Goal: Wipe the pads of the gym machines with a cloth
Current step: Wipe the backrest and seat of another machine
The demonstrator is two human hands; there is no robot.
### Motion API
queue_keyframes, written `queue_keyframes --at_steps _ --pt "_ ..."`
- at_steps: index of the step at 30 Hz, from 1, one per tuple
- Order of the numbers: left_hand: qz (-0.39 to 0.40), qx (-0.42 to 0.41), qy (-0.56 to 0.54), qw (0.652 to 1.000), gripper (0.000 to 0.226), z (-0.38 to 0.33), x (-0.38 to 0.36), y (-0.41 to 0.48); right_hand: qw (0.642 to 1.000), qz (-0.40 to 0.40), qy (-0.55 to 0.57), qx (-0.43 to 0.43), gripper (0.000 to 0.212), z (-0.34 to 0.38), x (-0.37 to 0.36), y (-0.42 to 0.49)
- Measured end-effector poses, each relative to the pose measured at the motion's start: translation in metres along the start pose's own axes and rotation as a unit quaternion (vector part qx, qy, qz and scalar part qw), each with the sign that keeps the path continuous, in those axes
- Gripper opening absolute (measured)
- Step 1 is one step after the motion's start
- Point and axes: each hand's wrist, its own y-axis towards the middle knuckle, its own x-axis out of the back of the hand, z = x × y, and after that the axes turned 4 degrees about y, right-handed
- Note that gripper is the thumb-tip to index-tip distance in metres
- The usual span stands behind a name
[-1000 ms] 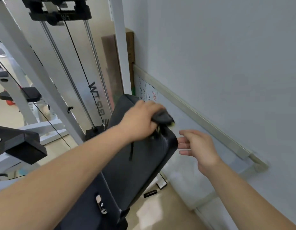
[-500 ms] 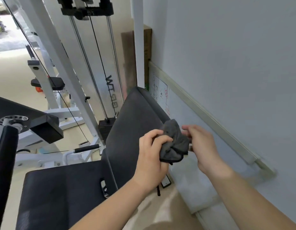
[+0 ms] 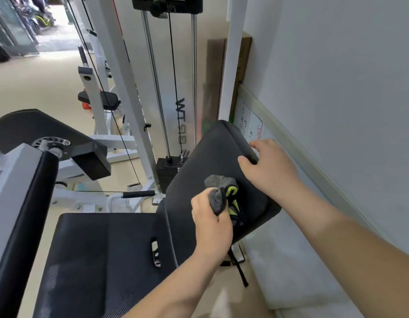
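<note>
A black back pad (image 3: 212, 157) tilts up from a black seat pad (image 3: 100, 249) on a white gym machine. My left hand (image 3: 211, 222) grips a bunched grey cloth with a yellow-green patch (image 3: 219, 193) and holds it against the lower part of the back pad. My right hand (image 3: 270, 166) grips the right edge of the back pad, thumb on its front face, fingers curled over the side by the wall.
A weight stack (image 3: 168, 171) with guide rods and a cable stands behind the pad. A black arm pad (image 3: 38, 131) and a roller pad (image 3: 20, 221) are at the left. The wall (image 3: 336, 88) runs close along the right. A black strap (image 3: 239, 269) hangs below the back pad.
My right hand let go of the cloth and took hold of the back pad's right edge. My left hand brought the cloth down onto the pad's front face. The view shifted left.
</note>
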Motion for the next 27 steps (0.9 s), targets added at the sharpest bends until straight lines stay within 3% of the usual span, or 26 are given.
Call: queue_keyframes --at_steps 3,6,10,13,15,19,22,25,27 --pt "-0.017 -0.09 0.033 0.995 0.039 -0.012 0.006 0.07 0.999 -0.026 -0.047 -0.006 0.05 0.008 -0.014 0.012" --pt "0.014 -0.119 0.096 0.988 0.04 -0.015 -0.002 0.122 0.991 -0.071 -0.116 -0.009 0.042 0.01 -0.03 0.012" --pt "0.017 -0.153 0.07 0.986 0.047 0.014 -0.016 0.149 0.966 -0.175 -0.174 0.078 0.033 0.008 -0.04 0.02" --pt "0.019 -0.176 0.094 0.98 0.049 0.039 -0.011 0.168 0.945 -0.154 -0.248 0.15 0.027 0.02 -0.043 0.011" --pt "0.013 -0.108 0.12 0.987 0.048 0.063 -0.005 0.176 0.938 -0.119 -0.253 0.205 0.025 0.034 -0.053 0.005" --pt "0.008 0.122 0.134 0.983 0.039 0.133 0.016 0.159 0.918 0.013 -0.316 0.239 0.012 0.044 -0.106 0.006" --pt "0.019 0.247 0.135 0.959 0.044 0.188 0.033 0.107 0.901 0.063 -0.332 0.271 0.012 0.043 -0.145 0.003" --pt "0.02 0.387 0.127 0.913 0.05 0.214 0.047 0.068 0.895 0.087 -0.332 0.283 0.017 0.037 -0.169 -0.014" --pt "0.027 0.41 0.124 0.903 0.05 0.217 0.052 0.09 0.897 0.082 -0.323 0.292 0.019 0.031 -0.176 -0.026"
